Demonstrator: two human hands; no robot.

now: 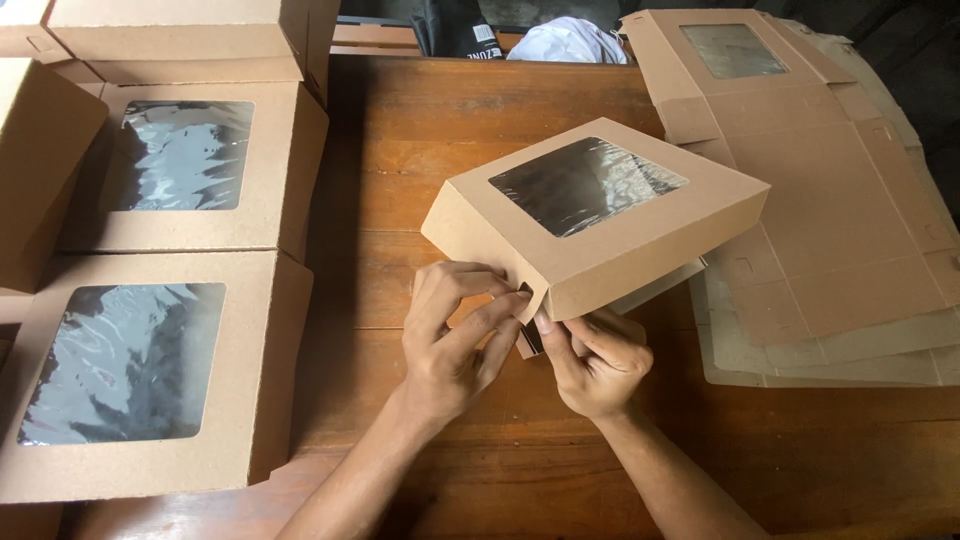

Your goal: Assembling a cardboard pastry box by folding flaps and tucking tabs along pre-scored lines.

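Observation:
A brown cardboard box (640, 250) with a clear plastic window in its lid is tilted up over the wooden table (430, 130). My left hand (455, 335) pinches the box's near front corner, where a small flap sticks out. My right hand (600, 360) grips the same corner from below and the right, its thumb pressed against the front wall. Both hands touch the box at that corner. The underside of the box is hidden.
Several finished window boxes (250, 370) stand stacked at the left. A pile of flat unfolded box blanks (830, 230) lies at the right. A white cloth (570, 42) and a dark item sit at the far edge.

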